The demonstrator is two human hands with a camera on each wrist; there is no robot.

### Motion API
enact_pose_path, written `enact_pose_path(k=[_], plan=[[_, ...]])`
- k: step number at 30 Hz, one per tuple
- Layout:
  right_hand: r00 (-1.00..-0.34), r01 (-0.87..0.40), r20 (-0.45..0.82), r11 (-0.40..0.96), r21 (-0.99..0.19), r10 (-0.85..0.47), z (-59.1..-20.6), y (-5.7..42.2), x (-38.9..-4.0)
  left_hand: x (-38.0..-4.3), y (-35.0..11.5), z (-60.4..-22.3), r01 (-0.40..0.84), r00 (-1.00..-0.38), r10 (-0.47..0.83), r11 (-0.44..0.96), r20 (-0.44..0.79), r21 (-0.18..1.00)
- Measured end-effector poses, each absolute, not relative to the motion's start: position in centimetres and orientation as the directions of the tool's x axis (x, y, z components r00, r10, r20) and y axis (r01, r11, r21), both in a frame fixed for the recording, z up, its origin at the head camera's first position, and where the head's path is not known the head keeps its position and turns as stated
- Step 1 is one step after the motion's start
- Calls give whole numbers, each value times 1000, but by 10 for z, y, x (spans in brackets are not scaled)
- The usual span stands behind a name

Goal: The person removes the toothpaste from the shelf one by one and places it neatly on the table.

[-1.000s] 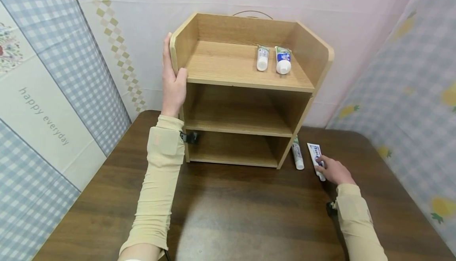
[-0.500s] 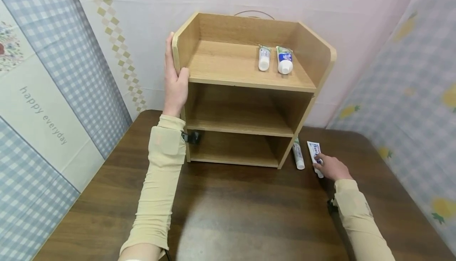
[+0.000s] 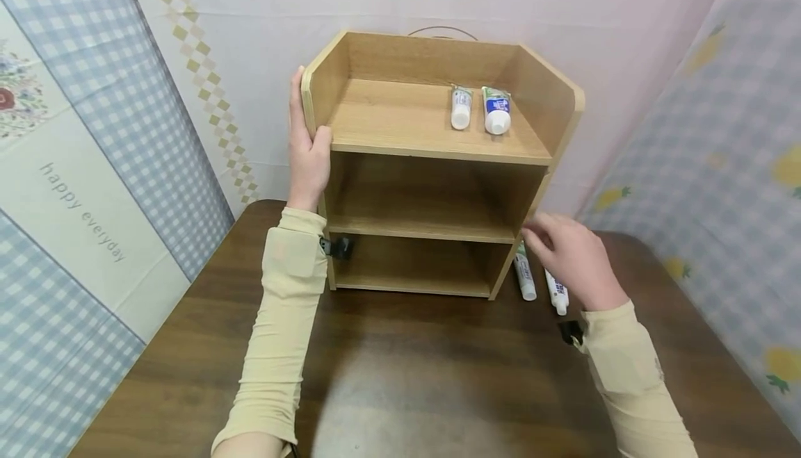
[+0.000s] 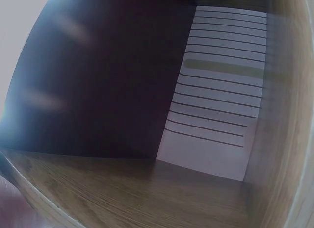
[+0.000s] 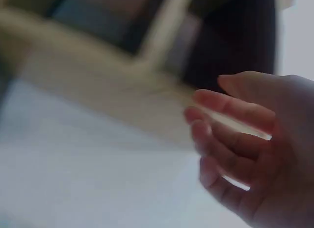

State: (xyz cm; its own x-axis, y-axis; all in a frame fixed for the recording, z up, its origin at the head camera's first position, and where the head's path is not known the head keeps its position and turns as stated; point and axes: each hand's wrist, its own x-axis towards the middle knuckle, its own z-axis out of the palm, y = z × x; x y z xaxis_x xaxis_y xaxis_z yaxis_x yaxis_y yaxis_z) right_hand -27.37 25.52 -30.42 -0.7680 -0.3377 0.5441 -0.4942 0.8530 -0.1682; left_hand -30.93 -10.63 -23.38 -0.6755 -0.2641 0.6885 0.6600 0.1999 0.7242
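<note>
While your left hand (image 3: pixel 309 162) grips left side of shelf (image 3: pixel 438 153), your right hand (image 3: pixel 576 260), empty, fingers loosely curled, is nearer inner tube (image 3: pixel 525 276), on table (image 3: pixel 425 374) beside shelf, and outer tube (image 3: pixel 556 294), partly hidden behind hand. Long axes run toward you, caps nearest.

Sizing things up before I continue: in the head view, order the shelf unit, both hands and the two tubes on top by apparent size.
1. Shelf unit
2. Left hand and right hand: too alike to rank surely
3. Blue-labelled tube
4. Paler tube, narrower
</note>
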Motion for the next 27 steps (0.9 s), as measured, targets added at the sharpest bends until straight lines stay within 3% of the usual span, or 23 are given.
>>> enact_pose_path(k=[6,13,16,22,27], plan=[[-535,-655,762,748,-100,-366,-261,208,-272,-308,-106,-233,663,-668,-266,210,695,718],[-412,-723,806,691,-7,-424,-230,163,-307,-309,-106,-234,640,-680,-259,246,686,728],[-439,-707,793,707,-14,-423,-225,150,-323,-310,-105,-236,641,-677,-256,254,690,724],[-565,-612,746,785,-95,-351,-224,141,-337,-310,-104,-239,643,-674,-257,256,692,722],[-583,-584,743,806,-101,-329,-224,140,-339,-310,-105,-237,656,-662,-258,255,703,711]])
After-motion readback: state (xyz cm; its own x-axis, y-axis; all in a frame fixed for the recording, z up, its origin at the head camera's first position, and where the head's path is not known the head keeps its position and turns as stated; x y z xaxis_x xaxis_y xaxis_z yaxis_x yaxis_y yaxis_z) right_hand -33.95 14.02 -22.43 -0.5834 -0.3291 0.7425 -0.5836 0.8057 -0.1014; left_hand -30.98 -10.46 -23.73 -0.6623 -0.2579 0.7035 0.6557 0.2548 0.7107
